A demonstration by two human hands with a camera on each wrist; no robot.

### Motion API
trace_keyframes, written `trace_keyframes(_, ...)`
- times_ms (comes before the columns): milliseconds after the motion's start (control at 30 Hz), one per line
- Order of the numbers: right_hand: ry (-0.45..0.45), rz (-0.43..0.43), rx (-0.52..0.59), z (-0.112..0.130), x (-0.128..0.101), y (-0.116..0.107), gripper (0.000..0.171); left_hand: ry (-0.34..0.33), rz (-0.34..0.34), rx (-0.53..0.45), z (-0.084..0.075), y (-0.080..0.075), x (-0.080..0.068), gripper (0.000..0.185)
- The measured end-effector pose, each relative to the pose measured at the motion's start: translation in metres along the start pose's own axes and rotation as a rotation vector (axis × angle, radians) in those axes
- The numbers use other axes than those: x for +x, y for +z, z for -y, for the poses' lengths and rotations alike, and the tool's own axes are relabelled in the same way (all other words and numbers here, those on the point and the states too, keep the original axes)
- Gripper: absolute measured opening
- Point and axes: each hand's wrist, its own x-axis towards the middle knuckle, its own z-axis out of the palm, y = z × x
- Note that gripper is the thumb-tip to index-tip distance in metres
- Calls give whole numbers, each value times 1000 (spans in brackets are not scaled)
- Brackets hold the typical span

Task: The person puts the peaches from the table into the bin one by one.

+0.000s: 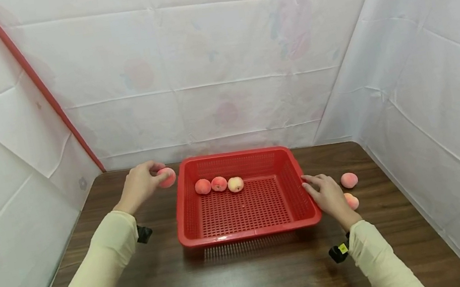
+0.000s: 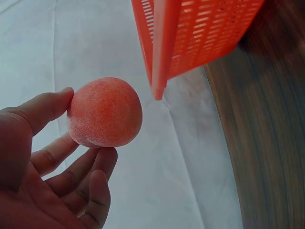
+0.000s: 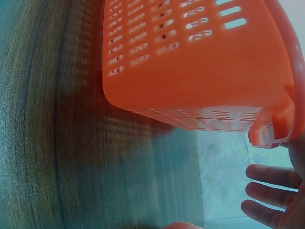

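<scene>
At the left of the head view, my left hand [image 1: 141,182] pinches a peach [image 1: 167,177] between thumb and fingertips, beside the left rim of a red plastic basket [image 1: 250,233]. The left wrist view shows this fuzzy reddish peach [image 2: 105,112] close up, near the basket's rim [image 2: 164,43]. Inside the basket three peaches sit in a row: two reddish ones, left [image 1: 202,186] and middle [image 1: 219,184], and a paler one [image 1: 235,184]. My right hand [image 1: 326,193] rests at the basket's right rim, several fingers stretched out straight in the right wrist view.
Right of the basket, on the dark wooden table [image 1: 256,280], lie a pink peach [image 1: 349,180] and another peach [image 1: 351,201] partly hidden by the right hand. White patterned sheets [image 1: 217,65] hang behind and on both sides. A red strip [image 1: 40,88] runs along the left corner.
</scene>
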Motion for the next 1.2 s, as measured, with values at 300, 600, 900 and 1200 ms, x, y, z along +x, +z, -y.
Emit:
trace_keyframes(300, 15, 14, 6, -1, -3, 1, 39, 16, -2, -2, -11, 4, 5, 41)
trace_keyframes(600, 9, 12, 1, -2, -3, 1, 38, 36, -1, -26, -25, 7, 12, 39)
trace_keyframes(900, 5, 4, -2, 0, -3, -1, 38, 59, -18, -47, -42, 12, 20, 36)
trace_keyframes(1200, 12, 11, -4, 2, -1, -2, 39, 67, -7, -54, -60, 19, 28, 34)
